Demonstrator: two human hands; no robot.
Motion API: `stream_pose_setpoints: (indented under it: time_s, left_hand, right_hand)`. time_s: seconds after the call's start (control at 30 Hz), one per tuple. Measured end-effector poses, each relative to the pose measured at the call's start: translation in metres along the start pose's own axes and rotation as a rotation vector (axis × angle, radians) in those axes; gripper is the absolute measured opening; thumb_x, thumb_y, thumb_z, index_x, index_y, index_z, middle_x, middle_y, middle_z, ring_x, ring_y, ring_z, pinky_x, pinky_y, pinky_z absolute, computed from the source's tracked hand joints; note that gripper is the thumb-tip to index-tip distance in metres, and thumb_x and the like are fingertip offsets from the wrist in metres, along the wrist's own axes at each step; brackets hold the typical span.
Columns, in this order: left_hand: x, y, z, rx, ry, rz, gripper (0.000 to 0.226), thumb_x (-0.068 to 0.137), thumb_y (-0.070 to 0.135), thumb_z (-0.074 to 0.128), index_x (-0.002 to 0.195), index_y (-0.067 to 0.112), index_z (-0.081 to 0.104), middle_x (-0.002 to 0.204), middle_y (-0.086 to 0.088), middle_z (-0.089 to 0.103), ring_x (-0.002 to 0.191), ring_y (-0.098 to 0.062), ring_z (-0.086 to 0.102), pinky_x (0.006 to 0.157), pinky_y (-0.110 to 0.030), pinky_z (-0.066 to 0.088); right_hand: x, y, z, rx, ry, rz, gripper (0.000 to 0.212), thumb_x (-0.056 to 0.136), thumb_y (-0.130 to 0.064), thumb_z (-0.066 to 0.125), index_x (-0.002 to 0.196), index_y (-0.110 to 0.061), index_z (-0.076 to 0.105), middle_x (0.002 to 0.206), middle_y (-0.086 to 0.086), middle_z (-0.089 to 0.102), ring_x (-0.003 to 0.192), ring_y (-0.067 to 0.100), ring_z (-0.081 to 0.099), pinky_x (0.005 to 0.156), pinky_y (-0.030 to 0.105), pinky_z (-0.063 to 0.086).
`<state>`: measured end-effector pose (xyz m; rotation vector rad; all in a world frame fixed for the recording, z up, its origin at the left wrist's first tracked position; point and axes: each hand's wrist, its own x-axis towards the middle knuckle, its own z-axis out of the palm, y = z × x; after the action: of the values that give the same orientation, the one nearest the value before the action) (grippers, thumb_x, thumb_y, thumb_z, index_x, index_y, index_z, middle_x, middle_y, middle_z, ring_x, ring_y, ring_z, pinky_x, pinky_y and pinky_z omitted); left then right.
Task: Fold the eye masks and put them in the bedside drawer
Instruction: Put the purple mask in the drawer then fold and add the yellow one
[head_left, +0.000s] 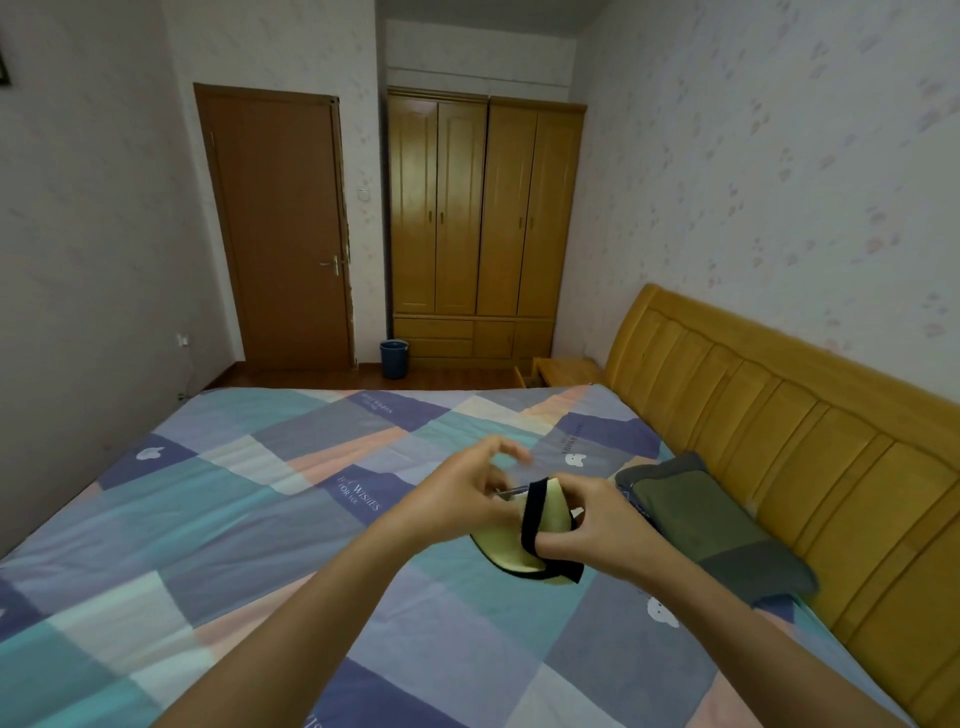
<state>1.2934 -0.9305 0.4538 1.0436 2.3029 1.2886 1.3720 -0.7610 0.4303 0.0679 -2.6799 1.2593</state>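
Across most of the view, a big bed (218, 525) with a patchwork cover of blue, teal, pink and grey squares, wide and flat on the left side. Along the right edge, a yellow wooden headboard (810, 457). Far back, a brown door (280, 228) and a tall yellow wardrobe (483, 223), with a small bedside table (566, 370) at the bed's far corner. Close to the headboard, a green and grey pillow (711, 525). Just left of the pillow, above the cover, a pale yellow eye mask (506, 551) with a black strap (532, 514). Right hand (597, 535) gripping the mask, thumb hooked under the strap. Left hand (457, 499) touching the mask's top edge, fingers curled and blurry, grip hard to tell.
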Motion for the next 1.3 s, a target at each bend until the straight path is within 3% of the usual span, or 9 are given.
stream_pose_setpoints:
  time_s: [0.13,0.27,0.37,0.53,0.77,0.87,1.1,1.17,1.3]
  left_hand:
    - [-0.003,0.004,0.002,-0.166,0.042,0.067,0.026,0.096,0.026,0.053,0.115,0.043,0.055,0.103,0.0,0.069,0.098,-0.008,0.064,0.09,-0.031,0.052]
    - [0.0,0.01,0.005,0.072,0.086,0.214,0.014,0.086,0.041,0.063,0.1,0.046,0.064,0.09,0.014,0.066,0.086,-0.006,0.063,0.077,-0.021,0.054]
    - [0.005,0.007,0.005,0.214,0.194,0.28,0.015,0.086,0.042,0.063,0.092,0.031,0.07,0.086,0.014,0.065,0.084,-0.007,0.06,0.075,-0.031,0.054]
    - [0.003,0.003,0.005,0.302,0.239,0.287,0.025,0.092,0.051,0.048,0.09,0.034,0.066,0.083,0.018,0.061,0.084,-0.006,0.057,0.073,-0.038,0.054]
    - [0.002,0.006,-0.001,0.425,0.212,0.211,0.027,0.094,0.047,0.047,0.095,0.032,0.069,0.086,0.018,0.062,0.085,-0.003,0.056,0.073,-0.036,0.052]
    - [0.005,0.004,-0.002,0.449,0.209,0.292,0.021,0.089,0.042,0.056,0.105,0.035,0.067,0.102,0.019,0.064,0.099,-0.002,0.054,0.079,-0.029,0.049]
    - [0.005,0.007,-0.002,-0.034,0.249,0.25,0.007,0.089,0.029,0.063,0.086,0.029,0.069,0.089,0.017,0.064,0.094,-0.004,0.056,0.083,-0.025,0.046]
    - [0.003,0.005,-0.001,-0.254,0.256,0.181,0.01,0.09,0.026,0.062,0.083,0.028,0.07,0.087,0.014,0.067,0.089,-0.008,0.061,0.083,-0.032,0.05]
    - [0.003,0.01,0.007,-0.558,0.311,0.118,0.015,0.092,0.024,0.057,0.081,0.02,0.066,0.079,0.0,0.065,0.081,-0.016,0.06,0.074,-0.034,0.049]
  right_hand:
    - [0.001,0.001,-0.001,0.014,0.074,-0.007,0.019,0.06,-0.023,0.069,0.079,-0.023,0.064,0.073,0.006,0.067,0.066,0.019,0.064,0.065,0.05,0.055]
    - [0.001,-0.001,0.003,0.01,0.12,-0.08,0.034,0.059,-0.032,0.06,0.085,-0.012,0.067,0.073,0.011,0.068,0.07,0.031,0.065,0.061,0.055,0.052]
    - [0.001,0.002,0.003,0.067,0.174,-0.121,0.027,0.071,-0.028,0.058,0.084,-0.008,0.069,0.072,0.017,0.067,0.071,0.036,0.063,0.061,0.056,0.051]
    - [-0.004,0.003,-0.002,0.104,0.241,-0.158,0.011,0.084,-0.015,0.063,0.086,-0.006,0.068,0.073,0.016,0.066,0.07,0.034,0.062,0.06,0.056,0.049]
    - [-0.011,0.001,0.0,0.136,0.289,-0.187,0.054,0.074,-0.063,0.062,0.09,-0.012,0.07,0.079,0.009,0.069,0.075,0.027,0.065,0.066,0.055,0.051]
    - [-0.009,0.001,-0.004,0.105,0.269,-0.179,0.051,0.073,-0.06,0.064,0.089,-0.011,0.069,0.078,0.01,0.068,0.075,0.028,0.064,0.066,0.055,0.051]
    - [-0.006,-0.004,-0.012,0.167,0.103,-0.109,0.033,0.078,-0.04,0.071,0.094,-0.011,0.072,0.082,0.011,0.072,0.078,0.027,0.068,0.07,0.046,0.057]
    - [-0.006,-0.005,-0.015,0.319,0.092,-0.035,0.021,0.083,-0.021,0.071,0.094,-0.004,0.072,0.075,0.012,0.072,0.067,0.018,0.067,0.06,0.031,0.056]
    - [-0.008,-0.005,-0.013,0.456,0.008,0.099,0.021,0.084,-0.023,0.067,0.091,-0.003,0.072,0.066,0.008,0.068,0.053,0.008,0.049,0.05,0.019,0.032]
